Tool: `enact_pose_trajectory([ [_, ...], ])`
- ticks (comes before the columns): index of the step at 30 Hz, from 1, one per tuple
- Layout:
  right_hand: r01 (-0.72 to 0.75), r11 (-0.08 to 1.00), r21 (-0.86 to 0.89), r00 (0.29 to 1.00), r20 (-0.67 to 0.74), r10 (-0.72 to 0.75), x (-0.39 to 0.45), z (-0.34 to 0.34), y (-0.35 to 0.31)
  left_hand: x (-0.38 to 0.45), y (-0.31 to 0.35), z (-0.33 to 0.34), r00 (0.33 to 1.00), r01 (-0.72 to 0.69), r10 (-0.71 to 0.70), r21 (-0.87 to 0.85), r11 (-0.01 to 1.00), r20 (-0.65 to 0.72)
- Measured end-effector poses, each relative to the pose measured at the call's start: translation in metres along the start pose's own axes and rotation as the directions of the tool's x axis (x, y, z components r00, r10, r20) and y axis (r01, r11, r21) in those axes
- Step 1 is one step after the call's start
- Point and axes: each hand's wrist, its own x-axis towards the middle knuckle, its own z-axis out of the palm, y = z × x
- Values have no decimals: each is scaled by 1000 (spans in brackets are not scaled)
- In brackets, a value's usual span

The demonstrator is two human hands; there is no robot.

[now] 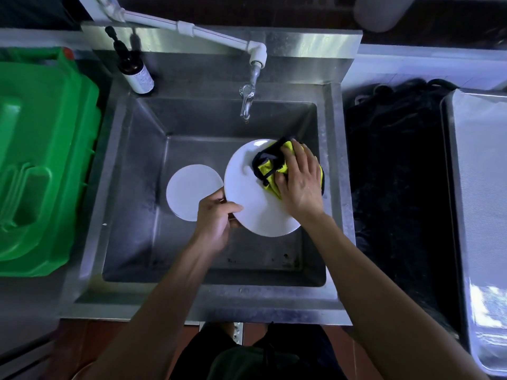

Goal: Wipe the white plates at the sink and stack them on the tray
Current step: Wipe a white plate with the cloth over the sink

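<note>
Over the steel sink (90,215) we hold a large white plate (252,198), tilted above the basin. Our left hand (216,220) grips its lower left rim, thumb curled over the face and fingers tucked behind. Our right hand (300,182) presses a yellow cloth with black trim (270,167) against the plate's upper right part, fingers bent down over the cloth — the two hands sit apart, on opposite edges of the plate. A smaller white plate (189,190) lies flat on the sink floor just beside the held one, partly under our left hand. Behind, a tap (247,101) hangs from a white pipe (208,32), with a dark pump bottle (134,69) at the back left corner. A green plastic bin (41,160) stands to the left; a metal tray (477,215) lies at the far right — beside dark netting (395,174).
</note>
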Motion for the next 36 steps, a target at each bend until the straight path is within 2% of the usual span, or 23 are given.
enact_pose_trajectory([
  [3, -54, 998, 12, 998, 39, 53, -19, 5, 1, 2, 3, 2, 998, -3, 1, -33, 999, -57],
  [14, -55, 995, 79, 991, 123, 45, -59, 25, -34, 13, 2, 8, 990, -7, -9, -116, 993, -137],
  [19, 70, 996, 50, 987, 141, -77, -71, 31, -34, 14, 3, 9, 979, -31, 1, -144, 989, -205],
  [22, 122, 991, 54, 980, 150, -129, -75, 30, -21, 14, 3, 6, 986, -40, 14, -149, 988, -168],
  [32, -35, 999, 32, 997, 73, 33, -36, 12, 15, 10, -6, -5, 993, 27, -29, -22, 999, -110],
  [36, -23, 1000, -22, 998, 59, 24, -12, 11, 8, 10, -8, -9, 999, 26, -25, 10, 1000, -43],
])
